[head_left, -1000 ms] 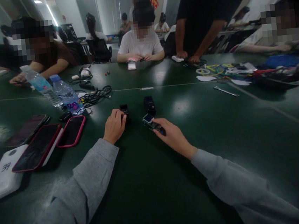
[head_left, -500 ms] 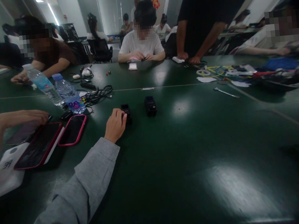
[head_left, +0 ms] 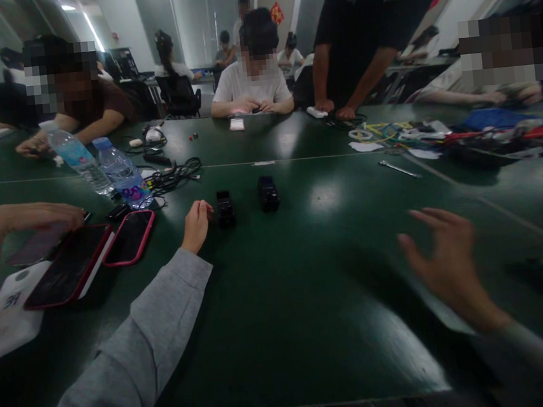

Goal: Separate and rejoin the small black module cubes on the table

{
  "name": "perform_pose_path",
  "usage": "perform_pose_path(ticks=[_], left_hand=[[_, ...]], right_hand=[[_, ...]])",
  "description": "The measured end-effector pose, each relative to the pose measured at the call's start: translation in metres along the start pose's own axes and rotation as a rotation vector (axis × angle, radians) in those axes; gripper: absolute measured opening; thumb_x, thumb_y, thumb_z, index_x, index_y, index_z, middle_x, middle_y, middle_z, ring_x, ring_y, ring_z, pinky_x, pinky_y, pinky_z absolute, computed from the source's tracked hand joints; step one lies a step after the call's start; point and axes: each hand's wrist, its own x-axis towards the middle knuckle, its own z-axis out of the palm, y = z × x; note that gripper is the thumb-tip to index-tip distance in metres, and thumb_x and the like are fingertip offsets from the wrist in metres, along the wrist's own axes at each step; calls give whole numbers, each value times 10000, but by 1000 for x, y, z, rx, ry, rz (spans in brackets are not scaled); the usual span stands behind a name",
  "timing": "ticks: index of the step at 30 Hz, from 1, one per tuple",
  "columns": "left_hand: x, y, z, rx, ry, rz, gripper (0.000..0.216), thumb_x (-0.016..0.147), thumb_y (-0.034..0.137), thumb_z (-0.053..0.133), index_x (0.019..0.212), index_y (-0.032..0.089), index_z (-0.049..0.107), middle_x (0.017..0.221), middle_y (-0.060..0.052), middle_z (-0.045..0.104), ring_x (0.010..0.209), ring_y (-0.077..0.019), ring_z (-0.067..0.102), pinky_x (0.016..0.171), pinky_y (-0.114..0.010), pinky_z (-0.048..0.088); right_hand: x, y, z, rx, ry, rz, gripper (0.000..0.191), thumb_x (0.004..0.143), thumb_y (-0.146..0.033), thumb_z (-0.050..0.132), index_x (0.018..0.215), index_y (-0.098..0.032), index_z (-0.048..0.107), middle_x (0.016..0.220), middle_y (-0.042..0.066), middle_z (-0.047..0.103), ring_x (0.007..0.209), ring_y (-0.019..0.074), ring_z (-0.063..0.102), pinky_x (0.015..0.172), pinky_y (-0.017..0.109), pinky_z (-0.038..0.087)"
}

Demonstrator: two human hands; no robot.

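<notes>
Two small black box-shaped devices stand side by side on the dark green table [head_left: 311, 315]; I cannot make out their exact kind. Just left of the nearer black device [head_left: 224, 208] is my left hand [head_left: 198, 225], its fingers loosely stretched and holding nothing. The farther black device [head_left: 268, 193] stands a little to the right, with no hand on it. Over the right part of the table, my right hand [head_left: 444, 257] hangs with thumb and fingers apart, slightly blurred and empty.
A co-worker's hand [head_left: 46, 215] reaches in at left over phones, among them a pink-rimmed phone [head_left: 129, 238]. Water bottles [head_left: 125, 176] and black cables [head_left: 177, 172] lie behind. A wrench [head_left: 399, 169] and tangled wires [head_left: 389, 131] are at the right back.
My left hand has let go of the nearer black device and drawn back slightly left. My right hand has come into view from the right, open. The view has shifted a little.
</notes>
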Motion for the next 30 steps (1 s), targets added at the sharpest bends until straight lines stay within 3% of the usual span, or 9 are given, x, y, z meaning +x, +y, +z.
perform_pose_path(ticks=[4,7,10,13,16,18,20,25,30], left_hand=[[1,-1,0,-73,6,-34,332,997,413,363,835,191,548,807,-19,607,662,-124,579,617,-245,447],[2,-3,0,-98,5,-31,336,997,412,368,828,189,553,789,-20,609,661,-126,579,609,-244,446],[3,-5,0,-121,3,-12,339,1001,401,367,815,188,553,768,-18,606,666,-128,583,610,-244,449],[4,-5,1,-133,2,-9,339,1004,390,368,807,185,553,755,-15,604,657,-122,583,606,-239,446],[5,-5,1,-159,9,-33,330,1007,373,363,811,184,548,743,-13,603,621,-112,571,589,-236,441],[5,-4,1,-176,10,-39,323,1008,363,364,813,184,549,743,-14,605,614,-109,566,589,-235,443],[5,-4,1,-181,8,-37,324,1007,367,371,811,184,552,747,-17,610,618,-110,569,593,-236,447],[5,-4,0,-162,7,-21,340,1000,398,383,800,185,555,737,-16,615,607,-109,574,585,-234,444],[4,-3,0,-171,-8,-32,333,1004,380,371,811,184,558,738,-13,613,608,-104,570,588,-232,441]], right_hand=[[25,-108,76,225,-422,-216,491,991,-386,460,1446,-231,361,1470,146,364,1319,320,405,1021,537,422],[48,-178,120,294,-479,-332,527,996,-338,449,1479,-201,288,1559,128,246,1403,284,297,1104,509,348],[67,-213,146,360,-459,-446,531,995,-293,446,1487,-190,273,1576,101,233,1447,245,208,1169,485,243],[76,-220,157,437,-461,-477,414,1002,-260,430,1411,-207,395,1491,82,404,1399,232,315,1146,479,274],[76,-214,156,493,-384,-345,264,1000,-271,441,1237,-198,530,1254,97,587,1221,255,499,1026,469,406],[74,-208,155,507,-300,-255,255,981,-308,491,1201,-189,538,1183,113,586,1154,271,523,978,465,443],[73,-205,157,500,-269,-222,366,940,-341,568,1263,-183,504,1248,136,527,1175,292,495,984,478,448],[73,-202,157,458,-469,-246,500,898,-296,615,1363,-218,450,1205,112,529,1105,289,514,892,473,525],[50,-181,113,529,-664,-269,612,920,-284,565,1481,-283,322,1335,91,464,1170,270,498,944,477,523]])
